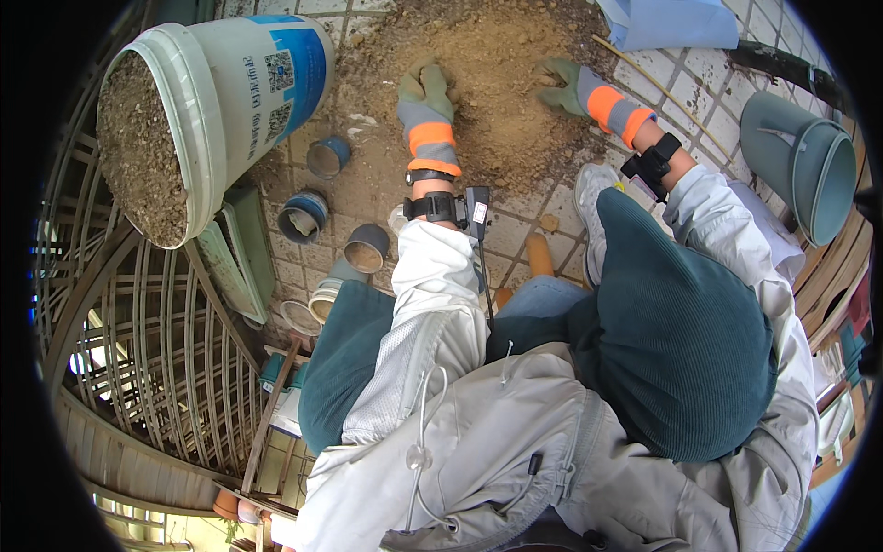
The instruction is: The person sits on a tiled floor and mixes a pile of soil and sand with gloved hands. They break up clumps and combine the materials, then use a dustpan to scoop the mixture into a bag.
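Observation:
A spread-out heap of yellowish-brown soil (503,76) lies on the tiled floor before me. My left hand (426,88), in a green-coated work glove with a grey and orange cuff, rests at the heap's left side. Its fingers bend down against the soil, and their tips are hard to make out. On the opposite side, my right hand (562,84) wears a matching glove. Its thumb and fingers are apart and touch the loose soil. What may lie under either palm is hidden.
A large white bucket (238,103) full of darker soil stands at left. Several small pots, including a dark one (365,248), sit below it. A thin stick (662,96), blue sheet (669,24) and grey-green bucket (779,152) are at right. My shoe (594,207) is near the heap.

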Demonstrator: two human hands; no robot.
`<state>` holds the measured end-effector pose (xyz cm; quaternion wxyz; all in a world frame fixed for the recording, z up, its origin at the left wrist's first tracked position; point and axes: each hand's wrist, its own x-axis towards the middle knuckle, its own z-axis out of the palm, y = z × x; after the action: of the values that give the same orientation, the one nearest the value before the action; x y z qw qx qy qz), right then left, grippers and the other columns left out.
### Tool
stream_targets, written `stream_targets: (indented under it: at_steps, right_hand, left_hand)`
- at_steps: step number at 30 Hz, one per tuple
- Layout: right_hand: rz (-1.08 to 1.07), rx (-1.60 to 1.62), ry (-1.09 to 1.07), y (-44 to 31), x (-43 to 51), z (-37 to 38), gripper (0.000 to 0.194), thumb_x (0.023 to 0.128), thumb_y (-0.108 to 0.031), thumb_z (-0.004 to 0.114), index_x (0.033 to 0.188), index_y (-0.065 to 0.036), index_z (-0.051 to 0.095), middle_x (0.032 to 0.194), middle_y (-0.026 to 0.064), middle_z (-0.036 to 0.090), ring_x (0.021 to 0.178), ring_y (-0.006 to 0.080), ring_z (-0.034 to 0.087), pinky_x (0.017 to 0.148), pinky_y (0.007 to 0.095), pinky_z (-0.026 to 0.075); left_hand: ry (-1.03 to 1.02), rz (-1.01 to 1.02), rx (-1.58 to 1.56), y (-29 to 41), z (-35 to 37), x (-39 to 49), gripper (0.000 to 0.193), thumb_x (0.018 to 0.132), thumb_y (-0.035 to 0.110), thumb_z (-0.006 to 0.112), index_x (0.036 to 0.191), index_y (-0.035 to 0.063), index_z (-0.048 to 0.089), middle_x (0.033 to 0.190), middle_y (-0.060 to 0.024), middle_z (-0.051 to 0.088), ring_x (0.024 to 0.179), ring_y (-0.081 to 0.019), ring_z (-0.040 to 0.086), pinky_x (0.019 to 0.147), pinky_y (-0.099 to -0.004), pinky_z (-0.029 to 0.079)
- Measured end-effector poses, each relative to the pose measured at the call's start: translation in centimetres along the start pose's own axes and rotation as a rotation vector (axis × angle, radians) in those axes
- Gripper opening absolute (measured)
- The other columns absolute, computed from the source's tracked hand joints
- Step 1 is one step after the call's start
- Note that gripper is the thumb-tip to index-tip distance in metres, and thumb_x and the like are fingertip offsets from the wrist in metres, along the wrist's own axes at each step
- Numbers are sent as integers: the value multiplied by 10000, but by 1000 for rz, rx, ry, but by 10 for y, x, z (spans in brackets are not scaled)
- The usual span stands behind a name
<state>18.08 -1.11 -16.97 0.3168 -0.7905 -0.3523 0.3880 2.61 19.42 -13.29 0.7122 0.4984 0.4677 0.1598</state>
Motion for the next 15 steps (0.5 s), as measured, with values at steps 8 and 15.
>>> stream_targets:
  at_steps: [8,15]
  right_hand:
    - [485,353,-84,-24,-9,-11,495,961,-417,548,1327,-84,527,946,104,678,720,198,685,604,357,567]
    - [531,337,-78,-33,-2,-30,427,977,-387,524,1259,-67,550,885,98,671,633,203,676,530,368,569]
  left_hand:
    - [46,-99,-28,-1,2,11,151,987,173,506,1101,77,531,841,-65,592,579,-153,511,512,-301,468]
    - [137,-73,154,16,4,8,218,1003,154,444,1163,46,545,893,-86,621,680,-158,579,532,-312,513]
